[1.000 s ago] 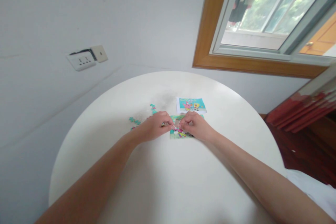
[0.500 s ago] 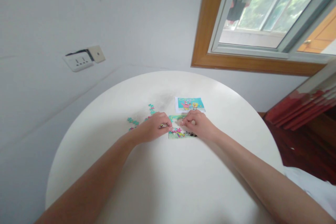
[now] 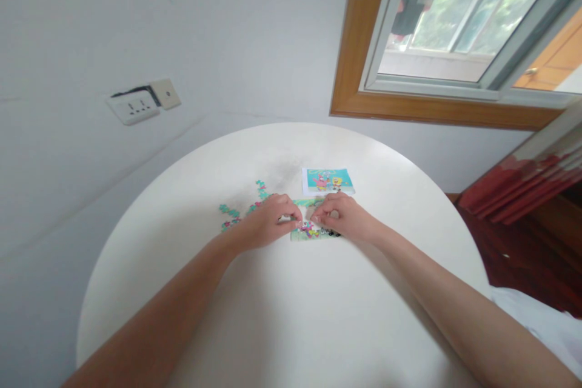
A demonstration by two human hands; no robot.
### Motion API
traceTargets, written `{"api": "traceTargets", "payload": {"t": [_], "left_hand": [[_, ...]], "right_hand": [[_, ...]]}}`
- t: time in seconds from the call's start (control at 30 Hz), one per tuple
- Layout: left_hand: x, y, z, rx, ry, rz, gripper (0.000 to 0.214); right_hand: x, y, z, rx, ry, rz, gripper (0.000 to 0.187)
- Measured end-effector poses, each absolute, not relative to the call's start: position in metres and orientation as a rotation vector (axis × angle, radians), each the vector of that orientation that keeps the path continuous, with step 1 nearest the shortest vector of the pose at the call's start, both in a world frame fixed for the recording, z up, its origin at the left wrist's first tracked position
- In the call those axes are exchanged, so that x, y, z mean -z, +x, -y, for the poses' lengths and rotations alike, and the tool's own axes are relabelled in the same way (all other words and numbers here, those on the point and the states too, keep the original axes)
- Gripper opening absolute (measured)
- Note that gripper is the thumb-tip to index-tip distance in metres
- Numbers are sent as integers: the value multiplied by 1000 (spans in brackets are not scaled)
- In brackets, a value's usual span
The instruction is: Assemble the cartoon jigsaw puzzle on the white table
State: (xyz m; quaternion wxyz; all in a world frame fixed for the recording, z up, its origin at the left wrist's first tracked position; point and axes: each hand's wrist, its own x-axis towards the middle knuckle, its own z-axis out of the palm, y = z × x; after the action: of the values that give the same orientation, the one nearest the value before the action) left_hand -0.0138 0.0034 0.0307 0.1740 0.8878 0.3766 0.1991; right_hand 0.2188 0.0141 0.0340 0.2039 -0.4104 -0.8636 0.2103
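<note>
A partly assembled jigsaw puzzle [image 3: 313, 234] with a green border and pink and yellow bits in its middle lies flat on the white round table [image 3: 291, 315]. My left hand [image 3: 275, 218] reaches over its left edge, thumb and index finger closed in a pinch just above the pieces. From the right, my right hand [image 3: 339, 213] bends over the upper right part, also pinched, its fingertips close to the left ones. Whatever either pinch holds is too small to make out. Both hands cover parts of the puzzle.
Loose teal and pink puzzle pieces [image 3: 230, 211] are scattered left of the puzzle, some behind my left hand. A cartoon picture card [image 3: 330, 180] lies beyond it. A wall with a socket [image 3: 136, 106] and a wood-framed window [image 3: 345, 91] stand behind the table.
My left fingertips have moved slightly right, over the puzzle. My right fingertips have dropped a little lower and come nearer the left ones.
</note>
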Motion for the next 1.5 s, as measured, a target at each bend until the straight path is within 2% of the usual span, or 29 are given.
{"api": "traceTargets", "payload": {"t": [0.43, 0.93, 1.5], "left_hand": [[-22, -2, -5, -667, 2511, -1101, 14], [-21, 4, -1, -574, 2555, -1168, 11], [-20, 4, -1, -600, 2563, -1157, 11]], "right_hand": [[-34, 221, -18, -734, -1043, 2404, 13], [-34, 227, -19, -599, -1208, 2499, 14], [-37, 228, -19, -692, -1163, 2516, 14]]}}
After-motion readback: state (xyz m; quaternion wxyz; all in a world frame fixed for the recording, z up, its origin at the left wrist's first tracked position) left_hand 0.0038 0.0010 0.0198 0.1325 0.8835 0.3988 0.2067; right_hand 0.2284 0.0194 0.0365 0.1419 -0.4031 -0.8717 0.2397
